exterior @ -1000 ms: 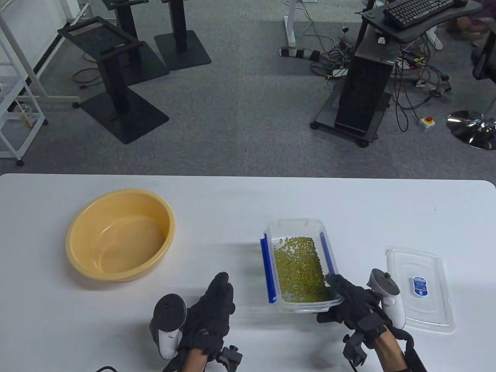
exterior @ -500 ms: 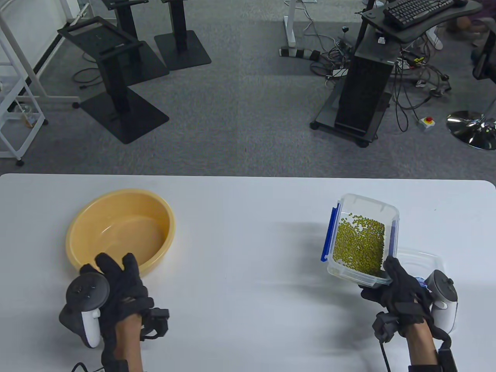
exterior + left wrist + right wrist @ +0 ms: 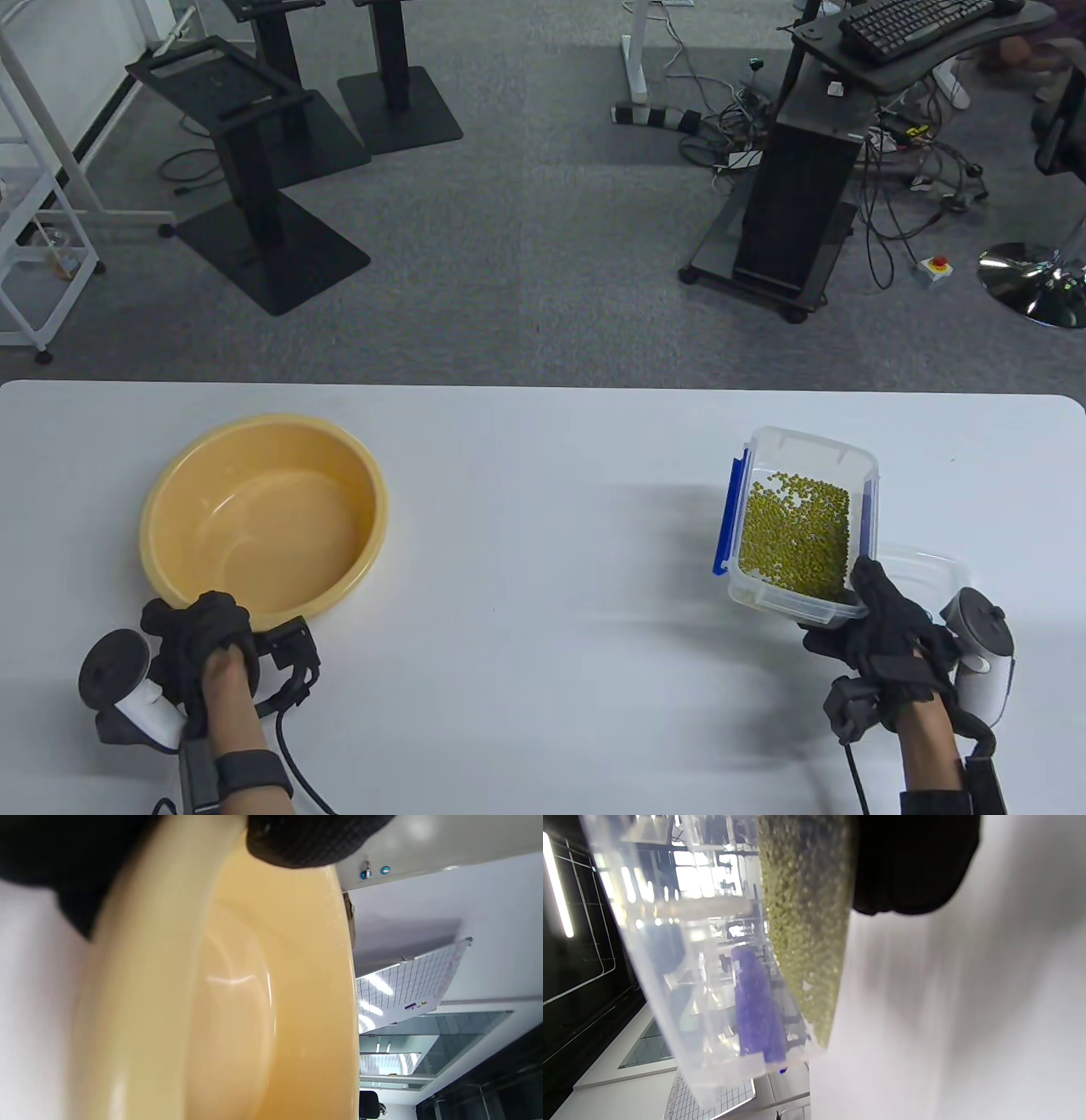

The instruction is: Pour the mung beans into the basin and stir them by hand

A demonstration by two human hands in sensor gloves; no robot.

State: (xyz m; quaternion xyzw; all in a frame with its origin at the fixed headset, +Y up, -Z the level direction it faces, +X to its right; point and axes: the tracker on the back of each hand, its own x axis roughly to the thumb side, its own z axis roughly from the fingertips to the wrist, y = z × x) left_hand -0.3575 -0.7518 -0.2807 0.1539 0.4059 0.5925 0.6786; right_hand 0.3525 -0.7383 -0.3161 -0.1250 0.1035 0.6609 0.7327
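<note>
The right hand holds a clear box by its near end, thumb over the rim and fingers curled beneath, lifted off the white table at the right. Mung beans lie in the box; blue clips hang on its long sides. The left hand grips the near rim of the yellow basin at the left, its fingers curled around it. A clear lid lies under the right hand. No writing is readable.
</note>
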